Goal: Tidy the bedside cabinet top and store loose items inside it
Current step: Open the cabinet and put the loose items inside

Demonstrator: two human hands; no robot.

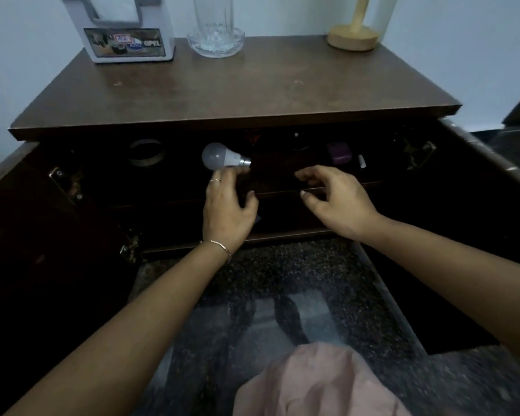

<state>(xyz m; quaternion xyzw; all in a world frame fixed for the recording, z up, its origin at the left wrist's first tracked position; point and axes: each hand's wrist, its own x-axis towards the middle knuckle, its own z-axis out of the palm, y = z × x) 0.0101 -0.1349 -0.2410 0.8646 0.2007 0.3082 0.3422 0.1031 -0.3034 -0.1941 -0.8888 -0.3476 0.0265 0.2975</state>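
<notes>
Mid-frame, the left hand (pixel 227 207) touches with straight fingers (pixel 218 178) a white pear-shaped light bulb (pixel 218 156) lying on the dark cabinet shelf (pixel 312 190), the right hand (pixel 339 202) hovers alongside, loosely curled and empty, below the brown wooden surface (pixel 222 88) carrying a clear glass (pixel 213 22).

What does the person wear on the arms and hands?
The left hand has a thin ring on one finger and a thin golden bracelet at the wrist. The right hand shows no jewellery. No sleeves are in view.
</notes>
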